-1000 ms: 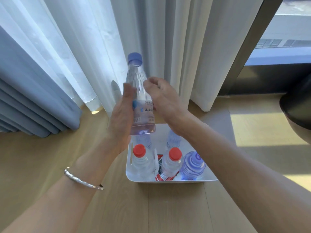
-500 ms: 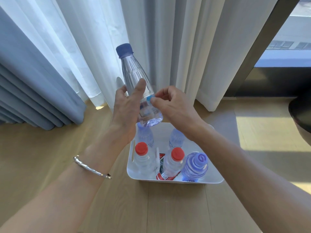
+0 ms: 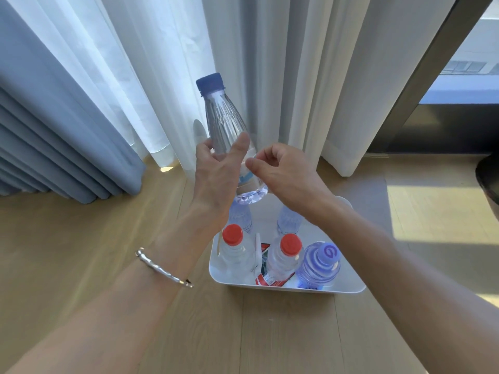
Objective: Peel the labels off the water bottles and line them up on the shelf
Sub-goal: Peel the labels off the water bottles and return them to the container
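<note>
My left hand grips a clear water bottle with a blue cap, held upright and leaning left above the bin. A pale blue label still wraps its lower part. My right hand is at the bottle's right side, fingers curled, thumb and fingertips at the label's edge. Below stands a white plastic bin on the floor. It holds two red-capped bottles, a purple-capped bottle, and two more bottles at the back.
White sheer curtains hang straight ahead, with grey-blue drapes on the left. A dark window frame runs up the right. The floor is light wood, and a dark round object sits at the right edge.
The bottle tilted so its cap leans left and its lower part dropped closer to the bin. My right hand shifted from the bottle's upper body to the label's edge.
</note>
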`<control>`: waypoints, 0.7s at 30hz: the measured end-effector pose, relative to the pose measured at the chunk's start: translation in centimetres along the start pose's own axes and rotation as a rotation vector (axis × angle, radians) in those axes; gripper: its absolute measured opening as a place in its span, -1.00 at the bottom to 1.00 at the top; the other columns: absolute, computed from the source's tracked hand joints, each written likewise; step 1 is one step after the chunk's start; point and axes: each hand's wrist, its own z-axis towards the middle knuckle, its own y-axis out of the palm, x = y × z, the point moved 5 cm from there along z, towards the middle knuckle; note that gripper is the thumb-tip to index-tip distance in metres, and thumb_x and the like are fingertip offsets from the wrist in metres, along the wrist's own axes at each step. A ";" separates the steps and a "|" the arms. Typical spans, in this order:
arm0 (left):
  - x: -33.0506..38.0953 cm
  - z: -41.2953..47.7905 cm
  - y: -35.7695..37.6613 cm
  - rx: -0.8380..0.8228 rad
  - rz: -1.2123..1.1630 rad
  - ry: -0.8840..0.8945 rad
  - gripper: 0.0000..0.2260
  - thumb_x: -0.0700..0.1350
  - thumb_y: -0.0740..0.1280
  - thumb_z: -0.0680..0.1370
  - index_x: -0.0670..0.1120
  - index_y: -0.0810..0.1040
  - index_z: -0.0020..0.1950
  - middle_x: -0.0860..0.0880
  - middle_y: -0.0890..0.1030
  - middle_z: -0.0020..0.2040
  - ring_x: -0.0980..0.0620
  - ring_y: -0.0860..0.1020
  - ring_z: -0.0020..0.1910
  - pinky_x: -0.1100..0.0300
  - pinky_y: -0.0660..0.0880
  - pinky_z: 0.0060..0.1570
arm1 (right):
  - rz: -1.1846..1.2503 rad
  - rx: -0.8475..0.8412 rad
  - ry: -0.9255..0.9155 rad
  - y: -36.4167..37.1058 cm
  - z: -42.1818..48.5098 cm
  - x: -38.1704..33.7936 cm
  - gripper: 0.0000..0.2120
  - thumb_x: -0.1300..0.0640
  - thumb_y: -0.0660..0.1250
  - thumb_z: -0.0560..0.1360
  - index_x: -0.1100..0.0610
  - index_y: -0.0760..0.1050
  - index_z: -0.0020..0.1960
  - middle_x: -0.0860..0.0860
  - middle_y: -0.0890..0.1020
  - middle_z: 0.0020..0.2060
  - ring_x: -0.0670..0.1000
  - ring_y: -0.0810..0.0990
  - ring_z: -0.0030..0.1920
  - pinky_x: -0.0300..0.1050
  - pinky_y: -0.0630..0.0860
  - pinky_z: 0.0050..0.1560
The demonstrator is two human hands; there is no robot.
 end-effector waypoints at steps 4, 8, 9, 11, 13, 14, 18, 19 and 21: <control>0.2 -0.2 0.1 0.002 0.025 0.022 -0.61 0.07 0.40 0.51 -0.01 0.34 0.23 0.09 0.51 -0.18 -0.06 0.62 -0.02 -0.21 0.54 0.10 | 0.065 -0.037 0.034 0.0 0.0 0.1 -0.84 0.04 0.34 0.55 0.04 0.50 -0.20 -0.10 0.54 -0.31 -0.14 0.48 -0.28 -0.26 0.43 -0.18; 0.2 -0.3 0.1 -0.038 0.048 0.013 -0.75 0.06 0.38 0.53 0.05 0.37 0.09 0.08 0.52 -0.18 -0.01 0.63 -0.11 -0.14 0.58 -0.03 | 0.140 -0.067 0.089 0.1 0.0 0.7 -0.82 0.07 0.35 0.53 0.06 0.55 -0.24 0.08 0.65 -0.24 0.05 0.62 -0.17 0.07 0.58 0.11; 0.2 -0.2 -0.1 -0.051 0.038 0.005 -0.79 0.06 0.36 0.54 0.05 0.40 0.07 0.07 0.55 -0.17 0.00 0.65 -0.14 -0.08 0.60 -0.12 | 0.156 -0.073 0.098 0.1 0.1 0.8 -0.82 0.07 0.35 0.52 0.07 0.57 -0.25 0.18 0.68 -0.17 0.16 0.66 -0.08 0.16 0.57 0.14; 0.1 0.0 -0.4 -0.069 0.013 -0.026 -0.83 0.09 0.31 0.57 0.02 0.45 0.05 0.04 0.60 -0.15 0.07 0.65 -0.24 0.12 0.57 -0.33 | 0.213 -0.082 0.117 -0.2 0.1 0.9 -0.82 0.11 0.33 0.53 0.12 0.56 -0.24 0.26 0.67 -0.07 0.25 0.66 0.01 0.17 0.59 0.11; -0.2 0.3 -0.9 -0.070 -0.010 -0.071 -0.76 0.14 0.24 0.59 0.00 0.46 0.08 0.00 0.63 -0.11 0.08 0.63 -0.28 0.22 0.52 -0.43 | 0.270 -0.094 0.127 -0.5 0.2 1.1 -0.85 0.15 0.32 0.55 0.16 0.53 -0.18 0.20 0.69 -0.08 0.12 0.69 -0.05 -0.01 0.64 0.03; -0.3 0.5 -1.0 -0.068 -0.027 -0.092 -0.74 0.17 0.22 0.59 0.00 0.47 0.08 -0.01 0.64 -0.11 0.07 0.63 -0.29 0.22 0.52 -0.42 | 0.299 -0.095 0.131 -0.6 0.2 1.2 -0.86 0.16 0.32 0.56 0.16 0.52 -0.17 0.18 0.68 -0.10 0.07 0.69 -0.08 -0.06 0.66 -0.01; -0.6 0.5 -1.4 -0.056 -0.045 -0.151 -0.57 0.27 0.13 0.58 -0.05 0.52 0.13 0.07 0.67 -0.28 0.10 0.64 -0.38 0.21 0.55 -0.35 | 0.362 -0.101 0.147 -0.4 0.1 1.6 -0.88 0.15 0.32 0.56 0.15 0.53 -0.13 0.13 0.70 -0.08 -0.04 0.69 -0.12 -0.14 0.65 -0.17; -0.6 0.5 -1.4 -0.054 -0.063 -0.154 -0.56 0.27 0.12 0.59 -0.05 0.52 0.15 0.07 0.67 -0.29 0.10 0.65 -0.39 0.18 0.57 -0.32 | 0.359 -0.095 0.143 -0.3 0.1 1.7 -0.89 0.13 0.32 0.56 0.14 0.53 -0.12 0.12 0.70 -0.07 -0.06 0.69 -0.12 -0.16 0.63 -0.17; -0.5 0.4 -1.4 -0.038 -0.093 -0.147 -0.58 0.25 0.13 0.60 -0.04 0.49 0.20 0.01 0.68 -0.20 0.07 0.65 -0.36 0.14 0.58 -0.26 | 0.339 -0.093 0.122 0.1 0.0 1.7 -0.85 0.05 0.32 0.57 0.14 0.54 -0.03 0.08 0.70 -0.04 -0.07 0.68 -0.08 -0.11 0.64 -0.07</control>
